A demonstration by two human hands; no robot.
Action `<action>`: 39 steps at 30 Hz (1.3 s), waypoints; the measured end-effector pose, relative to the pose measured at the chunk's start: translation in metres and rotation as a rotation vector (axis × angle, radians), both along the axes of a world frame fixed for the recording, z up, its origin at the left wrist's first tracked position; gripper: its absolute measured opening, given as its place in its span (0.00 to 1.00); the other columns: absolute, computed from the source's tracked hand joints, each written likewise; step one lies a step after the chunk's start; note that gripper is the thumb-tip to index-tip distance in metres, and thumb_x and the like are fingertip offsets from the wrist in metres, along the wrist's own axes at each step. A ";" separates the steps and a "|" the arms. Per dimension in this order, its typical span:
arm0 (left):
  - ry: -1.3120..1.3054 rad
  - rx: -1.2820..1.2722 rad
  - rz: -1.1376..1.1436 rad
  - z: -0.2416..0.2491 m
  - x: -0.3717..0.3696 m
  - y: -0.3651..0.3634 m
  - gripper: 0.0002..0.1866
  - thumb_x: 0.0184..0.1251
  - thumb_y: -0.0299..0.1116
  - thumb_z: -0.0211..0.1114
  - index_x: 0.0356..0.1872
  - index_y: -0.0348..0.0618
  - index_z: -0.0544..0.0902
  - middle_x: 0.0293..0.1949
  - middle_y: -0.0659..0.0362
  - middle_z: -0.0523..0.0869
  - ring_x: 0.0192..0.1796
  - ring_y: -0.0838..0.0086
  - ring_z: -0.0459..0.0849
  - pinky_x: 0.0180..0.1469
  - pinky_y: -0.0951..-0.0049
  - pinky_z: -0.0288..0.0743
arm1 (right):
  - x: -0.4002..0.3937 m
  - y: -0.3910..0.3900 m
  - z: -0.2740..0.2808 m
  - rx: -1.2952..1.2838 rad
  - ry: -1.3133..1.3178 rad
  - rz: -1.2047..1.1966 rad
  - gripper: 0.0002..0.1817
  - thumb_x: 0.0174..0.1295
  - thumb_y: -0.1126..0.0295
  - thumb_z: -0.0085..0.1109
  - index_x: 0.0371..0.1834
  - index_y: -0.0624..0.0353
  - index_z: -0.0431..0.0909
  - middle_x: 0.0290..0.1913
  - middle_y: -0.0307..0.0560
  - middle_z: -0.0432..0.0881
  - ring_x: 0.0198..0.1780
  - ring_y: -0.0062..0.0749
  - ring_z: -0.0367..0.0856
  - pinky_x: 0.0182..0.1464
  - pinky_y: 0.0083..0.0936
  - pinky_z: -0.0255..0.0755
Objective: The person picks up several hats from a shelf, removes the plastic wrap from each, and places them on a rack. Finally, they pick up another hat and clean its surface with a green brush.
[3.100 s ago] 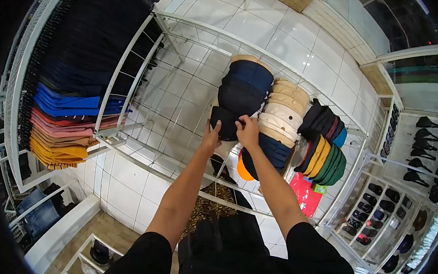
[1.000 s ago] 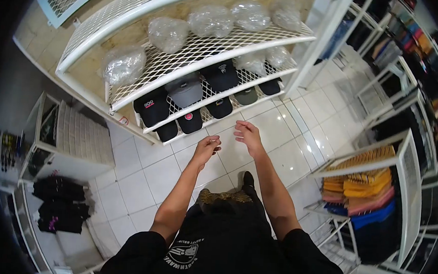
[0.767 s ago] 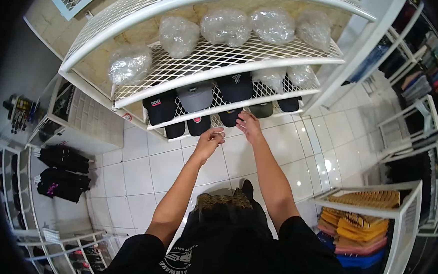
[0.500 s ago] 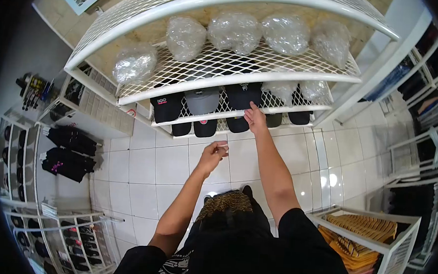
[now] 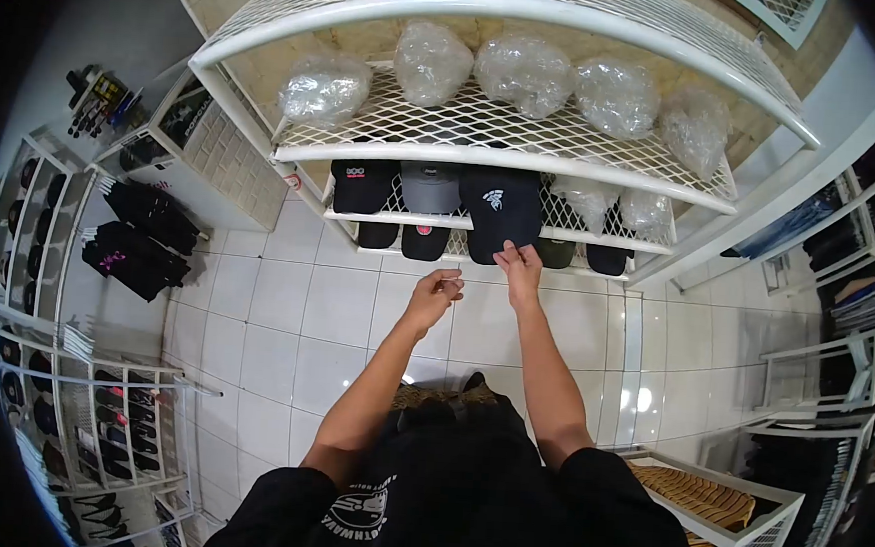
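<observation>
My right hand (image 5: 521, 271) pinches the brim edge of a black cap (image 5: 501, 215) with a small pale print on its front. The cap juts out over the front bar of the middle shelf, toward me. Lower and to the left, my left hand (image 5: 434, 301) hangs in the air, apart from the cap, with its fingers curled together. Whatever its fingertips may hold is too small to make out. Beside the held cap, a grey cap (image 5: 431, 190) and another black cap (image 5: 365, 187) with a pink-and-white mark sit on the same shelf.
The white mesh shelf (image 5: 436, 133) above carries several crumpled clear plastic bundles (image 5: 525, 73). Further caps (image 5: 424, 243) line the bottom shelf. Black garments (image 5: 144, 246) hang at the left. A white bin (image 5: 773, 525) with folded striped clothes stands at the lower right.
My right hand has drawn the black cap forward and down off the shelf's edge, so more of it shows. My left hand stays curled nearby. The view has shifted.
</observation>
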State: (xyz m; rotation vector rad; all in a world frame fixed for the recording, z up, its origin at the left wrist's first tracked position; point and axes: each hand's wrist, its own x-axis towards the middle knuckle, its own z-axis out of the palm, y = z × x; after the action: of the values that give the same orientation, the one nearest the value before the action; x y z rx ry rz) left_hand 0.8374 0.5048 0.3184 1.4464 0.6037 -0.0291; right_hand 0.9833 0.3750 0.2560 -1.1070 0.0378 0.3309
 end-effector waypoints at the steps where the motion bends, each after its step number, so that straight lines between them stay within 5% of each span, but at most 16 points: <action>1: -0.042 0.015 -0.012 0.001 0.006 -0.002 0.19 0.72 0.36 0.62 0.60 0.42 0.77 0.46 0.57 0.85 0.46 0.72 0.86 0.48 0.73 0.73 | -0.006 -0.001 0.005 -0.020 -0.008 -0.021 0.09 0.68 0.74 0.60 0.47 0.67 0.77 0.42 0.46 0.76 0.40 0.28 0.81 0.49 0.30 0.84; 8: -0.170 0.027 -0.075 0.006 0.055 -0.012 0.36 0.71 0.45 0.65 0.75 0.48 0.61 0.58 0.55 0.79 0.60 0.71 0.78 0.56 0.68 0.74 | -0.033 -0.008 0.018 -0.335 -0.273 -0.125 0.11 0.67 0.73 0.62 0.32 0.63 0.70 0.31 0.44 0.77 0.33 0.29 0.81 0.41 0.26 0.81; 10: -0.244 -0.098 -0.048 0.014 0.068 -0.013 0.39 0.71 0.48 0.65 0.77 0.47 0.58 0.59 0.54 0.78 0.61 0.72 0.75 0.58 0.67 0.72 | -0.042 -0.011 0.036 -0.857 -0.825 -0.247 0.10 0.63 0.75 0.64 0.32 0.64 0.71 0.29 0.49 0.76 0.32 0.40 0.81 0.36 0.31 0.77; 12: -0.166 -0.353 0.035 0.009 0.083 -0.010 0.45 0.67 0.55 0.66 0.77 0.46 0.56 0.57 0.55 0.78 0.57 0.71 0.75 0.59 0.63 0.71 | -0.058 -0.009 0.050 -0.946 -0.851 -0.244 0.08 0.58 0.76 0.64 0.33 0.64 0.73 0.32 0.54 0.77 0.34 0.50 0.80 0.36 0.37 0.76; 14: -0.095 -0.453 -0.152 0.015 0.085 0.008 0.50 0.64 0.56 0.69 0.77 0.40 0.53 0.55 0.54 0.77 0.55 0.70 0.76 0.59 0.63 0.72 | -0.070 -0.010 0.054 -1.028 -1.031 -0.224 0.05 0.59 0.75 0.62 0.36 0.63 0.77 0.35 0.52 0.77 0.35 0.51 0.80 0.37 0.39 0.77; 16: -0.047 -0.198 -0.076 0.029 0.075 -0.006 0.52 0.59 0.56 0.72 0.72 0.28 0.57 0.62 0.48 0.75 0.60 0.63 0.77 0.57 0.59 0.75 | -0.075 -0.013 0.053 -1.046 -1.041 -0.131 0.06 0.59 0.75 0.61 0.38 0.63 0.78 0.37 0.51 0.78 0.37 0.51 0.80 0.39 0.40 0.77; 18: 0.039 -0.059 -0.018 0.050 0.070 -0.011 0.39 0.64 0.47 0.71 0.67 0.28 0.67 0.61 0.46 0.78 0.58 0.62 0.80 0.55 0.61 0.76 | -0.077 -0.015 0.047 -1.058 -1.043 -0.035 0.07 0.58 0.75 0.60 0.40 0.62 0.80 0.39 0.51 0.78 0.39 0.52 0.81 0.40 0.41 0.77; 21: 0.031 0.375 0.082 -0.036 0.085 0.008 0.24 0.67 0.35 0.66 0.60 0.29 0.76 0.55 0.47 0.83 0.53 0.63 0.83 0.53 0.65 0.76 | -0.073 -0.022 0.046 -1.016 -1.057 0.258 0.12 0.57 0.76 0.59 0.46 0.63 0.81 0.41 0.48 0.80 0.44 0.49 0.81 0.46 0.39 0.77; 24: -0.102 0.343 0.094 -0.063 0.067 0.018 0.15 0.68 0.26 0.60 0.54 0.31 0.81 0.48 0.48 0.87 0.51 0.65 0.84 0.54 0.67 0.75 | -0.065 -0.022 0.072 -0.878 -0.993 -0.038 0.18 0.56 0.75 0.62 0.51 0.63 0.81 0.44 0.52 0.79 0.48 0.49 0.80 0.51 0.37 0.76; 26: -0.136 0.428 0.099 -0.037 0.039 0.008 0.15 0.69 0.26 0.59 0.54 0.31 0.80 0.49 0.47 0.87 0.51 0.65 0.84 0.56 0.67 0.74 | -0.048 -0.019 0.081 -0.898 -1.063 -0.133 0.35 0.51 0.72 0.68 0.67 0.56 0.71 0.59 0.62 0.72 0.61 0.58 0.71 0.61 0.43 0.69; 28: -0.131 0.398 -0.007 -0.018 0.021 -0.002 0.18 0.69 0.29 0.60 0.57 0.34 0.79 0.51 0.41 0.85 0.56 0.50 0.83 0.59 0.61 0.73 | -0.040 -0.015 0.100 -1.047 -1.079 -0.033 0.43 0.47 0.69 0.72 0.72 0.52 0.65 0.65 0.65 0.66 0.66 0.61 0.66 0.65 0.45 0.66; 31: -0.191 0.393 -0.083 -0.017 0.008 -0.011 0.16 0.70 0.30 0.59 0.56 0.35 0.79 0.47 0.41 0.86 0.53 0.50 0.84 0.56 0.62 0.74 | -0.036 -0.006 0.100 -1.120 -1.000 0.029 0.48 0.43 0.67 0.75 0.73 0.45 0.64 0.69 0.65 0.61 0.68 0.64 0.64 0.66 0.49 0.66; 32: -0.219 0.361 -0.094 -0.008 0.005 -0.014 0.15 0.70 0.30 0.59 0.55 0.35 0.79 0.46 0.41 0.86 0.52 0.51 0.85 0.56 0.63 0.74 | -0.034 -0.004 0.097 -1.124 -0.996 0.028 0.48 0.43 0.67 0.75 0.73 0.45 0.64 0.69 0.65 0.61 0.68 0.64 0.64 0.66 0.49 0.66; 33: -0.220 0.426 -0.113 -0.003 0.003 -0.014 0.14 0.72 0.27 0.58 0.54 0.30 0.79 0.46 0.49 0.87 0.49 0.69 0.82 0.55 0.69 0.73 | -0.032 -0.002 0.090 -1.088 -0.969 -0.009 0.47 0.43 0.67 0.76 0.72 0.44 0.66 0.69 0.64 0.61 0.68 0.63 0.64 0.66 0.48 0.66; 38: -0.152 0.363 0.001 -0.008 0.000 0.000 0.13 0.71 0.27 0.59 0.51 0.30 0.80 0.42 0.50 0.88 0.44 0.70 0.84 0.51 0.69 0.75 | -0.018 -0.007 0.070 -0.869 -0.968 -0.030 0.39 0.43 0.68 0.74 0.65 0.51 0.74 0.66 0.62 0.67 0.65 0.58 0.69 0.65 0.43 0.68; 39: -0.139 0.393 0.016 -0.008 -0.001 0.003 0.13 0.70 0.28 0.59 0.51 0.31 0.81 0.42 0.46 0.88 0.45 0.62 0.85 0.51 0.66 0.76 | -0.014 -0.010 0.068 -0.774 -0.887 -0.039 0.35 0.44 0.69 0.72 0.62 0.55 0.76 0.63 0.62 0.71 0.62 0.57 0.73 0.64 0.41 0.70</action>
State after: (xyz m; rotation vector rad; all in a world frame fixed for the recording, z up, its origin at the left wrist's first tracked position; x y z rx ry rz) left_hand 0.8363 0.5080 0.3105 1.8058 0.5246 0.2120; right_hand 0.9691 0.3646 0.3240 -1.9351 -0.6459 -0.2658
